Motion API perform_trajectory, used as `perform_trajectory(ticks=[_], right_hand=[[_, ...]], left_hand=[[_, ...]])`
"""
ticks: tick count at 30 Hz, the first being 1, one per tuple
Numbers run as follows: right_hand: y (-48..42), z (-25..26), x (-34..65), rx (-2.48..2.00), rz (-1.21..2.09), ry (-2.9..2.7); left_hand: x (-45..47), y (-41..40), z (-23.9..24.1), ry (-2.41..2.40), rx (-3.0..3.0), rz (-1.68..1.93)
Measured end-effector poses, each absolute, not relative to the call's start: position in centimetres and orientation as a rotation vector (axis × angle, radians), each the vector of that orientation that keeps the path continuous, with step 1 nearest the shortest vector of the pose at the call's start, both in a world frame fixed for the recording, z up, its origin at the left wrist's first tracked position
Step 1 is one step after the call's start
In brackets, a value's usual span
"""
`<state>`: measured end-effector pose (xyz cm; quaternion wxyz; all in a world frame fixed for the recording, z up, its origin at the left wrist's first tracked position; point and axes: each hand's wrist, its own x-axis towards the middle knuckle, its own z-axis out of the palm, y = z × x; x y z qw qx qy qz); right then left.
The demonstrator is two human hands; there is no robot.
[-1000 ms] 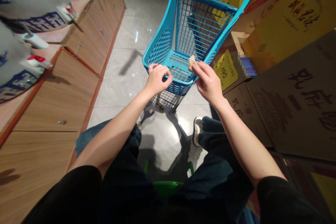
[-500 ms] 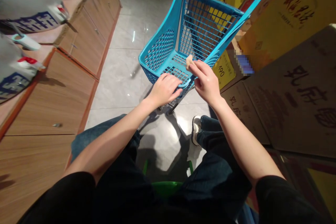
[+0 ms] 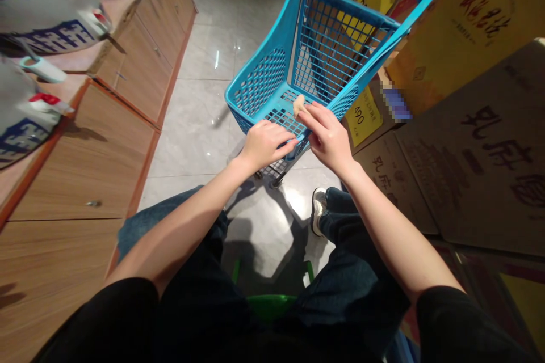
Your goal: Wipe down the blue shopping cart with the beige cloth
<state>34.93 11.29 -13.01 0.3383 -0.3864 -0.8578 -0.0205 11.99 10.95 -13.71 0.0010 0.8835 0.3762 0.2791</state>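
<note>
1. While both forearms stretch out from the lap toward twelve o'clock, the left hand (image 3: 266,144) curls its fingers over the near rim of the blue cart (image 3: 259,82), clamped on it.
2. Right hand (image 3: 326,136), at the left one's three o'clock, pinches a small beige pad (image 3: 298,105) between thumb and fingertips.
3. The pad pokes out at that hand's eleven o'clock, right over the basket's near edge.

Glossy grey tiled floor (image 3: 200,113), wooden cabinets (image 3: 85,170) left, stacked cardboard boxes (image 3: 468,170) right
</note>
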Motion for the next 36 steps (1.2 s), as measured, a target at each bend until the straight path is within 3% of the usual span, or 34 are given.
perform_trajectory(ticks=[36], right_hand=[[11.5, -13.1, 35.1, -0.992, -0.078, -2.253]], left_hand=[[12.2, 10.8, -13.6, 1.279, 2.752, 0.885]])
